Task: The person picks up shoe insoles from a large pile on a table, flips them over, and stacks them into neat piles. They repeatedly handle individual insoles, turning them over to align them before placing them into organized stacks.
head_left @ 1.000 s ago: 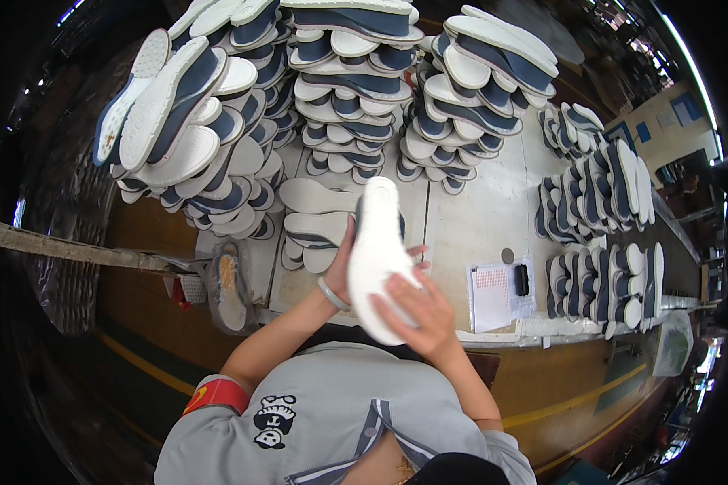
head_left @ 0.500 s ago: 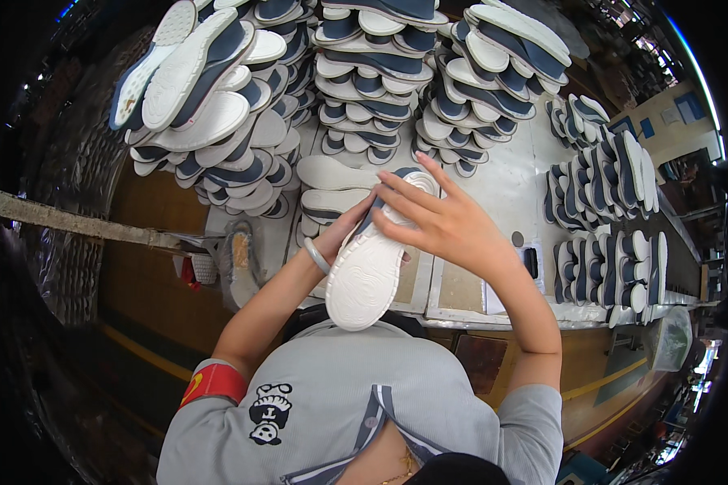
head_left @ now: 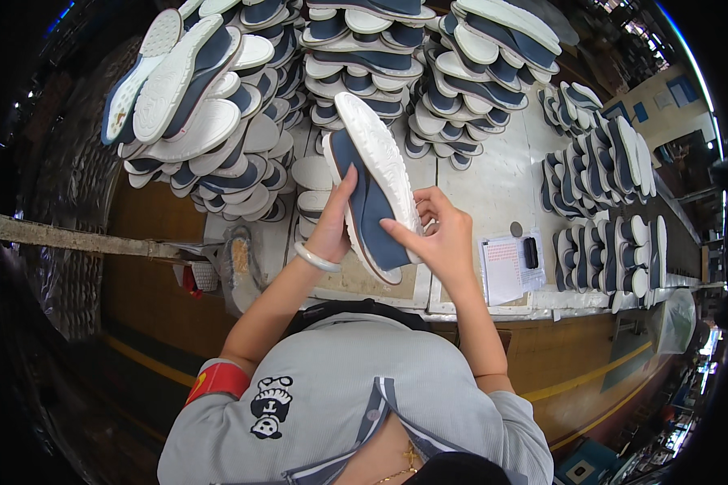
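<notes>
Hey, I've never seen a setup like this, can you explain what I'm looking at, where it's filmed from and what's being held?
There's no machine here: the left hand and right hand are a person's own, bare. The view comes from a wide fisheye camera worn on the head, looking down, so straight edges bend near the rim and the grey shirt shows below. Both hands hold one shoe sole, white with a navy side, tilted above a pale table. Tall stacks of similar soles stand farther back, with more in rows at the right. A printed sheet and a small black object, which I can't identify, lie right of the hands.
</notes>
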### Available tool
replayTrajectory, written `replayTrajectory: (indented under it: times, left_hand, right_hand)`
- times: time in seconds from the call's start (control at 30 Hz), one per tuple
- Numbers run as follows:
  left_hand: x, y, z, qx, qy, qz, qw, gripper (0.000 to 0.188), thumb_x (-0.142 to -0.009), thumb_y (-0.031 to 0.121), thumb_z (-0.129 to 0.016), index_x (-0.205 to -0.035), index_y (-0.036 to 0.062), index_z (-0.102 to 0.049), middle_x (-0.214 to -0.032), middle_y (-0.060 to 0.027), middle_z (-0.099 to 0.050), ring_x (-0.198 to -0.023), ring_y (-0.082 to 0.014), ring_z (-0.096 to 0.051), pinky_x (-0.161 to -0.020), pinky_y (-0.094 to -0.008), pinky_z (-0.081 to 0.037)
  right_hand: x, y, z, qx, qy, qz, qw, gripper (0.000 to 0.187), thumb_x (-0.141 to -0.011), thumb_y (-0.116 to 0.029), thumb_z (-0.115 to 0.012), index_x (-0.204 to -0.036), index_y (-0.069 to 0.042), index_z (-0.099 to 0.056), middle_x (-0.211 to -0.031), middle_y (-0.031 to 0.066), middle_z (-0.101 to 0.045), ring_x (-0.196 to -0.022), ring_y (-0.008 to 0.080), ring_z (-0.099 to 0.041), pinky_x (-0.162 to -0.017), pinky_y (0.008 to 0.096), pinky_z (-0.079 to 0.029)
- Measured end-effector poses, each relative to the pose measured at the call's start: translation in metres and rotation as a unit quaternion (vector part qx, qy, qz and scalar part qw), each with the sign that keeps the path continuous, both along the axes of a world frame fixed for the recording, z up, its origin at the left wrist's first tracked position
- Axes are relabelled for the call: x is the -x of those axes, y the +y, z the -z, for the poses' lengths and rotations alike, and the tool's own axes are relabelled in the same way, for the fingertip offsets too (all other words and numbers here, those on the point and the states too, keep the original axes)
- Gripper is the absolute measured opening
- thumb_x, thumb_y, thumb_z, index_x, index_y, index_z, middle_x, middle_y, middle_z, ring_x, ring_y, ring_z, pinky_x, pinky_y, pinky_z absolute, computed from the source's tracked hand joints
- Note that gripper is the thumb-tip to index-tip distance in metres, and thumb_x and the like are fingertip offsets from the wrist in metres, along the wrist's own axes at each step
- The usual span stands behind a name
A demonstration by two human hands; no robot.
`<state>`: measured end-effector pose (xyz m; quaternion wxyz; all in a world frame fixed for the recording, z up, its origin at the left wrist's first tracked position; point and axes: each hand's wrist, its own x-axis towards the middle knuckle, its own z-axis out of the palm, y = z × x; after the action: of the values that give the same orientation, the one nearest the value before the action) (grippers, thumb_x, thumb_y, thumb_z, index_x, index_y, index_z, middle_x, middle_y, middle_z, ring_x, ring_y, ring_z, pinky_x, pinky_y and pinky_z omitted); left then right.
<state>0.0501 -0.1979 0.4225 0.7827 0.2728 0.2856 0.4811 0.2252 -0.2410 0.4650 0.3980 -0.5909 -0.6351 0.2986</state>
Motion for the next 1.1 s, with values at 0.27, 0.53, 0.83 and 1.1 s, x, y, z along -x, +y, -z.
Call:
replayTrajectory:
  times: [0.27, 0.53, 0.83, 1.1]
  left_hand:
    - [0.012, 0.006, 0.003, 0.007, -0.166, 0.02, 0.986, 0.061, -0.105, 0.049, -0.036, -0.143, 0.0021, -0.046, -0.129, -0.0175, -0.063, -0.111, -0.0271, -0.067, -0.096, -0.0422, -0.056]
    - [0.019, 0.013, 0.012, -0.042, -0.298, -0.001, 0.954, 0.076, -0.099, 0.058, -0.031, -0.145, -0.0008, -0.043, -0.133, -0.0259, -0.058, -0.12, -0.0417, -0.06, -0.1, -0.052, -0.052]
    - [0.025, 0.027, 0.005, -0.164, -0.118, -0.069, 0.977, 0.076, -0.101, 0.06, -0.043, -0.149, 0.002, -0.039, -0.144, -0.0144, -0.052, -0.131, -0.0266, -0.052, -0.112, -0.0401, -0.039]
    - [0.026, 0.062, -0.043, -0.279, 0.067, -0.149, 0.946, 0.102, -0.09, 0.076, -0.047, -0.161, 0.0111, -0.013, -0.162, -0.0107, -0.027, -0.149, -0.0271, -0.027, -0.121, -0.0437, -0.023]
  right_hand:
    - [0.017, -0.025, 0.001, -0.056, -0.071, -0.035, 0.995, 0.058, -0.071, -0.035, -0.09, -0.107, -0.001, -0.06, -0.078, 0.0097, -0.067, -0.067, 0.015, -0.062, -0.059, 0.0263, -0.05]
    - [0.022, -0.02, 0.013, 0.059, 0.253, -0.104, 0.96, 0.055, -0.097, -0.03, -0.064, -0.143, -0.007, -0.043, -0.134, 0.0138, -0.054, -0.122, 0.0245, -0.054, -0.098, 0.0357, -0.047]
    - [0.016, -0.021, 0.035, 0.248, 0.63, -0.058, 0.734, 0.061, -0.105, -0.036, -0.051, -0.155, -0.008, -0.029, -0.149, 0.0091, -0.045, -0.133, 0.0198, -0.049, -0.107, 0.0374, -0.044]
    - [-0.009, 0.026, 0.007, 0.129, 0.34, -0.091, 0.927, 0.066, -0.091, -0.021, -0.073, -0.147, -0.004, -0.042, -0.139, 0.0115, -0.053, -0.128, 0.0218, -0.052, -0.109, 0.0345, -0.04]
